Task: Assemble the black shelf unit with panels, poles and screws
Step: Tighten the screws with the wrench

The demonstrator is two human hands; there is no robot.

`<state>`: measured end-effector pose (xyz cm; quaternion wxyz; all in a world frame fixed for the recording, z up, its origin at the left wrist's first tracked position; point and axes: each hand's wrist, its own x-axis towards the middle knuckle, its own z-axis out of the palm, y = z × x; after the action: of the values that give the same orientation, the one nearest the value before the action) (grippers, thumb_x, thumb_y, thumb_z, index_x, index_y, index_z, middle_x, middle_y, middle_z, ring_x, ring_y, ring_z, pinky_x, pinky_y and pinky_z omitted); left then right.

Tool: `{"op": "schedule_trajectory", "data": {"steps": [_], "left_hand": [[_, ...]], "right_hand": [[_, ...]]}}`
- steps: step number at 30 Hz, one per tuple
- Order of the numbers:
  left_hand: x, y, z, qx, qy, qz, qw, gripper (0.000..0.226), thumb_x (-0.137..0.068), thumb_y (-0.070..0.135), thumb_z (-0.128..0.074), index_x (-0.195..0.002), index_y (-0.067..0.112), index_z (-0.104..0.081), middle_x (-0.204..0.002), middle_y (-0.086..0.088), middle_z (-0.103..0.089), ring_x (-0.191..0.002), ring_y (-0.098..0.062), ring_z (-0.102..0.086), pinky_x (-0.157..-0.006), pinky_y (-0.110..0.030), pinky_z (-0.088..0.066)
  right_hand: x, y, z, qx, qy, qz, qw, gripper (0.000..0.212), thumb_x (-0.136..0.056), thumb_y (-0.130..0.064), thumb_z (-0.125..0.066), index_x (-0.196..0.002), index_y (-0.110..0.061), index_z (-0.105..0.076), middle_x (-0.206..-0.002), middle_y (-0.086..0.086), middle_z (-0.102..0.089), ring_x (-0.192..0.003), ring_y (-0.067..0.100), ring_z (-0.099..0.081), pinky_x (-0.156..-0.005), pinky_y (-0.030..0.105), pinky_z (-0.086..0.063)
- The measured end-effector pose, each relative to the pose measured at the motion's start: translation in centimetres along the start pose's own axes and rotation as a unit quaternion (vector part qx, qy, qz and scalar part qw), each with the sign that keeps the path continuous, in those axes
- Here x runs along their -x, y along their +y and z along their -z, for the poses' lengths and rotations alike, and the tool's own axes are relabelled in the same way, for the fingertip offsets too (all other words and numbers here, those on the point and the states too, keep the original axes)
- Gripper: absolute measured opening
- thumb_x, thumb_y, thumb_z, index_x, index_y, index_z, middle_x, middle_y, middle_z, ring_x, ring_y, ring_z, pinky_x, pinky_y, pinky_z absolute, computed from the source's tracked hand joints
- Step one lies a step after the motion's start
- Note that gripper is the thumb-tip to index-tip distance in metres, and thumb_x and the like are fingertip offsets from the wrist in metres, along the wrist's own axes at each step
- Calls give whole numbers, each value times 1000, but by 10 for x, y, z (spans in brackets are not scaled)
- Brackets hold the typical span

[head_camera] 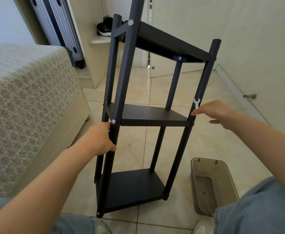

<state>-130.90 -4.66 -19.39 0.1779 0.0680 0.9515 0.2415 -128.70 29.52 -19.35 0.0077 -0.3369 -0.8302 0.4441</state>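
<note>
1. Head view: black shelf unit (124, 78) on its feet on the pale tile floor (197, 146), mid-frame, just beyond the denim-clad knees (260, 208).
2. Three black panels fixed between four poles: top panel (163, 41) farthest away, middle panel (148, 113) at hand level, bottom panel (133, 188) close to the floor.
3. Silver screw heads (130, 22) on the near-left pole (119, 98) — one beside the top panel, one beside the middle panel.
4. Grips the near-left pole with the left hand (101, 139), just under the middle panel, fingers and thumb curled round it.
5. Pinches the lower end of a small white wrench (196, 104) between thumb and forefinger of the right hand (217, 112), in front of the right pole (200, 86), just above the middle panel — contact between wrench and pole not clear. Other fingers loosely extended.
6. Near right, beside the unit but apart from it: translucent brown plastic bin (222, 179) on the floor.
7. Left: bed (28, 98) with a patterned cover. Far: black shoes (104, 27) on a low ledge, grey suitcase (59, 22) to their left. Far right, at the wall's base: small doorstop (249, 96).
</note>
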Motion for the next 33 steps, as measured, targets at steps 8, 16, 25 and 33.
{"op": "schedule_trajectory", "data": {"steps": [8,16,25,33], "left_hand": [[-7,-14,-3,-12,45,22,999,72,-84,5,-75,-147,13,-41,-130,-12,-61,-117,-31,-60,-96,-38,-54],[-17,-22,-10,18,112,-4,994,67,-90,4,-69,-148,15,-38,-128,-14,-62,-116,-33,-61,-97,-43,-52],[-35,-46,-10,114,152,35,981,62,-90,-8,-61,-144,14,-41,-123,-13,-63,-118,-32,-60,-98,-50,-53],[-47,-67,-17,135,157,59,977,68,-89,-11,-58,-147,16,-37,-124,-15,-63,-118,-35,-59,-96,-54,-52]], "right_hand": [[9,-15,1,-151,-97,48,983,11,-85,-25,-74,-92,-19,-80,-139,0,-53,-132,24,-43,-100,45,-39],[15,-16,-8,-163,-71,74,981,15,-88,-16,-71,-99,-6,-75,-124,5,-61,-103,19,-61,-95,48,-49],[43,-29,-29,-224,-66,163,959,9,-88,-19,-70,-90,-15,-79,-88,4,-64,-95,27,-56,-100,46,-50],[54,-35,-37,-254,-128,213,935,28,-90,-16,-67,-100,10,-70,-63,-1,-57,-70,9,-60,-75,27,-47]]}}
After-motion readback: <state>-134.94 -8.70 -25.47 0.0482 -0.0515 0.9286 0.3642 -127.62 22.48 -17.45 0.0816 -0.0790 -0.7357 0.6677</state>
